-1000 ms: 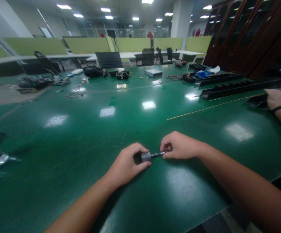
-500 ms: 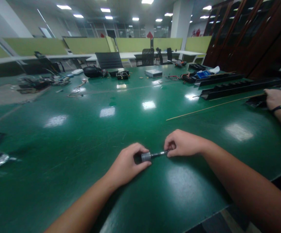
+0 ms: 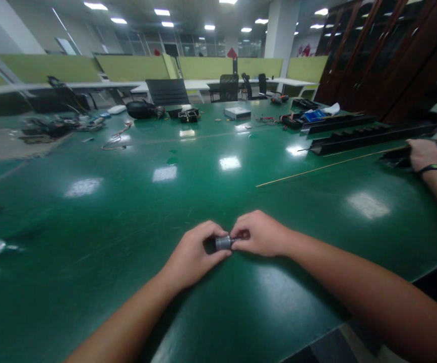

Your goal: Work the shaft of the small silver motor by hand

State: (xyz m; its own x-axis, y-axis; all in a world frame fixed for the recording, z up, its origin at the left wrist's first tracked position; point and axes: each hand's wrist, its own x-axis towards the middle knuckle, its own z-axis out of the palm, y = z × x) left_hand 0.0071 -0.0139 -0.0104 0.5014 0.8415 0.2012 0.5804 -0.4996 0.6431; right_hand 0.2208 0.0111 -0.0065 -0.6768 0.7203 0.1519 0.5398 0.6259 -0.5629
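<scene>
A small grey metal cylinder with a thin shaft (image 3: 223, 243) lies sideways just above the green table (image 3: 127, 222). My left hand (image 3: 195, 252) is closed around the cylinder's body, thumb below and fingers above. At the cylinder's right end, my right hand (image 3: 259, 234) pinches the shaft close to the body. Most of the shaft is hidden behind those fingers; a dark bit shows between them. The two hands' fingertips are nearly touching.
On the right, another person's hand (image 3: 424, 154) with a wristband is at a dark channel piece. A thin yellowish rod (image 3: 297, 175) points toward the middle. Black metal channels (image 3: 354, 141) lie behind it. Far back stand a white box (image 3: 237, 113) and electronic parts (image 3: 48, 128).
My right hand has slid left along the shaft up to the cylinder, covering the bare length seen before. My left hand keeps its hold. The whole view has shifted slightly.
</scene>
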